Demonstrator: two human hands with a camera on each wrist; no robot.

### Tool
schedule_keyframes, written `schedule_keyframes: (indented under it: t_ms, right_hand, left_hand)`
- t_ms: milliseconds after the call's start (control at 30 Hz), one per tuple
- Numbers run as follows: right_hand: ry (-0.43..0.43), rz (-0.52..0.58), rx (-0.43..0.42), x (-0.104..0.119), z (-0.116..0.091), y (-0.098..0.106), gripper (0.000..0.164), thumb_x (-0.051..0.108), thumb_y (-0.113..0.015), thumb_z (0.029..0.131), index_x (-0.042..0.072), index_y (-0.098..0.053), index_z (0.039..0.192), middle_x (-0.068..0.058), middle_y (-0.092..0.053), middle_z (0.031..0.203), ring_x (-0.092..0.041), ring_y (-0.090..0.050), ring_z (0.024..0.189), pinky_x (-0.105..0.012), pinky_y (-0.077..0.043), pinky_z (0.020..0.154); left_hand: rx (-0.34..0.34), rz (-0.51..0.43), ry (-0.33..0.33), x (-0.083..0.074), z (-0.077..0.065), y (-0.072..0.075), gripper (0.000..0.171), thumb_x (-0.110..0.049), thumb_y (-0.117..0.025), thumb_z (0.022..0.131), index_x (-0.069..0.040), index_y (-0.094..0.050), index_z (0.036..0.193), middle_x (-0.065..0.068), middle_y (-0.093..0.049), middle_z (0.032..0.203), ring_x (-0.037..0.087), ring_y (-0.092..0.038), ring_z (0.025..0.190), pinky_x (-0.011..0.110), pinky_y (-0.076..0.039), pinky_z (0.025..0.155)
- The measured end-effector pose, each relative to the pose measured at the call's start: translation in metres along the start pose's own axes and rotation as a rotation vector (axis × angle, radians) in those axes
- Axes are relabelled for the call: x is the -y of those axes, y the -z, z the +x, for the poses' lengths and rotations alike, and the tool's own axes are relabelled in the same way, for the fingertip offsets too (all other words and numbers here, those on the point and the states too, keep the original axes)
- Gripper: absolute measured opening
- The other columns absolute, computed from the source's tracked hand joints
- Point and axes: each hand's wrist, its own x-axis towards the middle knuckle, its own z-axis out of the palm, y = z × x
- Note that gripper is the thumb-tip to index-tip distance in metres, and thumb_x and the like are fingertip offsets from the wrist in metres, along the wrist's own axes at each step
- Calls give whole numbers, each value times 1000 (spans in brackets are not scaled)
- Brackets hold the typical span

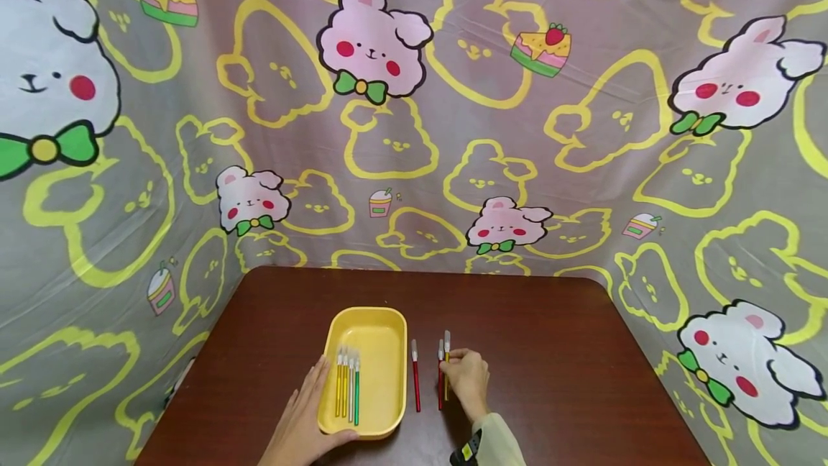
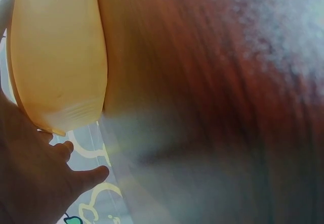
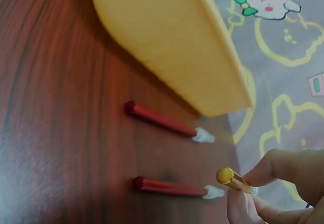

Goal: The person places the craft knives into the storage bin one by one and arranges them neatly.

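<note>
On the table, a yellow tray (image 1: 387, 372) holds a row of slim, pale-capped craft knives (image 1: 347, 387): gold, silver and green. My left hand (image 1: 304, 408) lies against the tray's left side with fingers extended, its thumb by the near edge; the thumb also shows in the left wrist view. Between thumb and fingers, my right hand (image 1: 470, 378) pinches a gold craft knife (image 3: 234, 179), held lifted off the table in the right wrist view. Two red craft knives lie right of the tray: one red knife (image 1: 416, 380) nearer it, another red knife (image 1: 440, 385) beside the right hand.
The dark brown wooden table (image 1: 550, 351) extends around the tray. A patterned curtain (image 1: 414, 142) with cartoon animal heads hangs along its back and both sides.
</note>
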Motion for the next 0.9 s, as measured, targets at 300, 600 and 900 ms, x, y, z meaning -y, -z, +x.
schedule_keyframes:
  t_ms: [300,600,900]
  right_hand:
    - [14,44,36,19,-6,3,14,5,-83,75,4,-79,89,-2,-77,76,-17,-69,61,-40,-60,61]
    - [59,27,73,33,-12,-5,14,9,-85,73,8,-78,86,3,-74,72,-19,-70,70,-42,-56,71]
    - [79,49,112,50,-16,-10,14,10,-86,74,9,-78,85,4,-73,71,-15,-67,67,-39,-56,69]
  left_hand:
    - [-37,3,-40,1,-1,-1,138,-78,-83,69,-12,-18,170,10,-18,176,39,-27,156,75,-32,112]
    - [-35,4,-32,2,-1,-1,138,-80,-82,69,-13,-18,171,10,-18,176,40,-27,156,76,-32,112]
    - [-4,-5,-14,1,1,-1,137,-80,-82,70,-13,-16,171,9,-16,177,39,-25,158,75,-30,114]
